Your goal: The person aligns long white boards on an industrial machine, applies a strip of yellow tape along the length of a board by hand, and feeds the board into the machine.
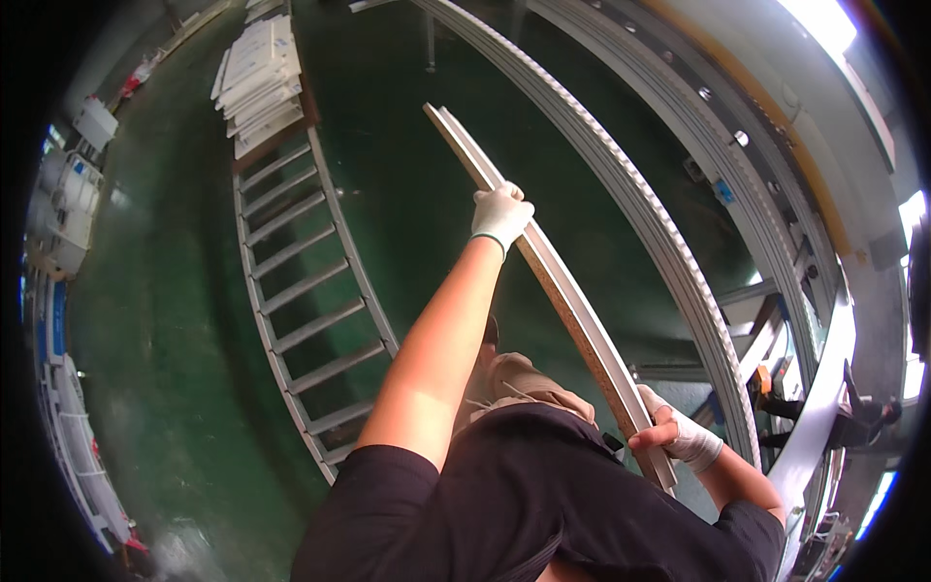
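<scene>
Above the green floor (175,320), left hand (500,215) and right hand (679,434) both clasp the long strip (572,306); best kept level between 2 firm grips.

A: Left hand (500,215) status?
B: Gloved white, arm stretched fully forward and bare to the short sleeve, fingers curled closed in a grip.
A: Right hand (679,434)?
B: Also gloved, low and close to the body, elbow bent, fingers wrapped closed, thumb pointing left.
A: Hands apart?
B: Well apart.
</scene>
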Motion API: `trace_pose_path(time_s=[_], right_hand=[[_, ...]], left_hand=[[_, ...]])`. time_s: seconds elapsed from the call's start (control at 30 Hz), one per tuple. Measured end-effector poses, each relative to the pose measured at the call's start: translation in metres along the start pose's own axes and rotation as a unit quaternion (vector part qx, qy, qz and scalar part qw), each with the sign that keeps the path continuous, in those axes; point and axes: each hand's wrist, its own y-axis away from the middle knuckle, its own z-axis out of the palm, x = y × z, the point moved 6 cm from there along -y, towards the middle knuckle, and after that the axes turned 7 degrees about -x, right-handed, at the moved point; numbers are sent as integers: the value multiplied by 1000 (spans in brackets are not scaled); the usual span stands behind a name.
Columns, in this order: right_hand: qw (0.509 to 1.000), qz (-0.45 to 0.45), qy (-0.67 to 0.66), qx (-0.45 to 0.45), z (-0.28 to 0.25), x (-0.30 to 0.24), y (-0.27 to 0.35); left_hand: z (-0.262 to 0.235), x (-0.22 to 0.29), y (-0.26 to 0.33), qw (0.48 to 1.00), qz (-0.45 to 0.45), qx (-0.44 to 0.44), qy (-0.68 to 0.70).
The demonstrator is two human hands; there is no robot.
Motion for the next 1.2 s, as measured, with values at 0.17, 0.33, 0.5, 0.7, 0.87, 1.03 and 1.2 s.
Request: trace_pose_path(time_s=[0.17,0.33,0.5,0.7,0.87,1.03,1.2], right_hand=[[993,7,-97,-67,-16,-58,-126],[977,-8,-172,-123,-2,-180,-247],[964,1,-216,-155,-7,-285,-350],[967,60,-166,-184,-22,-398,-499],[967,54,-189,-162,6,-537,-608],[961,80,-209,-165,47,-720,-716],[968,50,-212,-125,39,-804,-811]], left_hand=[[-35,-85,-146,976,-34,-26,-212],[-128,-156,-316,883,23,-114,-455],[-202,-195,-442,927,-91,-85,-354],[-293,-220,-574,934,-128,-46,-330],[-398,-199,-701,936,-143,-50,-317],[-540,-199,-861,923,-153,-83,-343],[-619,-128,-953,946,-175,-68,-265]])
